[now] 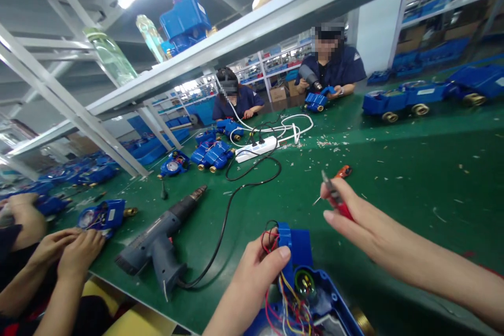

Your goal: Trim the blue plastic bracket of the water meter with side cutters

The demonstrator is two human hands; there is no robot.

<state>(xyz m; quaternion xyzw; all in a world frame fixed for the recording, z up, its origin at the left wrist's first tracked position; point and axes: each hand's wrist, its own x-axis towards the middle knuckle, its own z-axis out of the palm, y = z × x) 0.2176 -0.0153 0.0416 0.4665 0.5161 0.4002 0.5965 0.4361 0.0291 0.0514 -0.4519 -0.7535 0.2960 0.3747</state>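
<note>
At the bottom, my left hand point(255, 278) is closed on the upper part of a blue meter housing point(291, 252), thumb pressed against it. Thin red and black wires point(271, 239) stick up by its fingers. Inside the opened housing lie a loose bundle of coloured wires point(291, 302) and a round part; a brass fitting point(363, 321) shows at its side. To the right, my right hand point(350, 215) is closed around red-handled pliers point(342, 203), grey jaws pointing up and away. Behind that hand, an orange-handled screwdriver point(344, 171) lies on the green table, partly hidden.
A heat gun point(165, 241) lies left, its black cord running to a white power strip point(255, 149). Blue meters point(212, 153) stand beyond, others point(405, 100) at far right. A co-worker's hands point(74, 252) work at left; two people sit opposite. A shelf point(220, 37) crosses overhead.
</note>
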